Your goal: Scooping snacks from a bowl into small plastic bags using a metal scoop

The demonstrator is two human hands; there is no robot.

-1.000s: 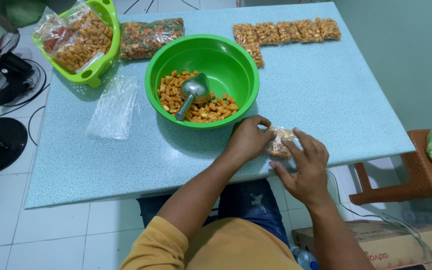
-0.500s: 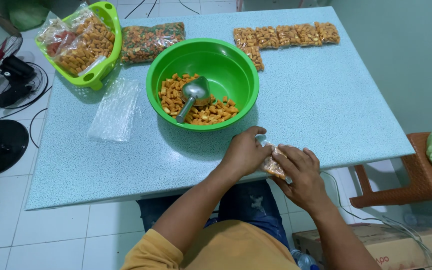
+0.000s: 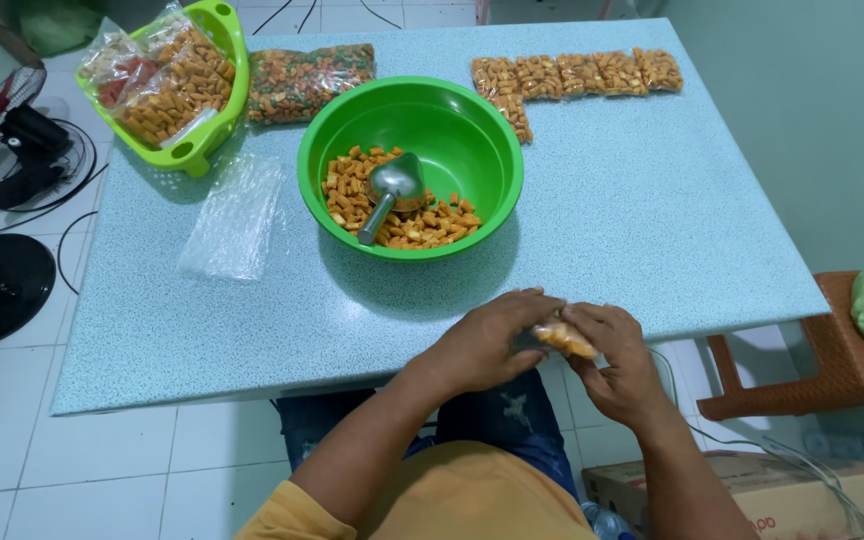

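Both my hands hold one small clear packet of orange snack pieces at the near edge of the blue speckled table. My left hand grips its left end, my right hand its right end. Beyond them stands a green bowl with loose orange snack pieces and a metal scoop lying in it. A row of filled small packets lies at the far right of the table.
A pile of empty clear bags lies left of the bowl. A lime basket of snack bags and a bag of mixed snacks sit at the far left. A fan, wooden stool and cardboard box surround the table.
My hands have drawn the packet back towards me, from on the table to its near edge, and closed more tightly around it.
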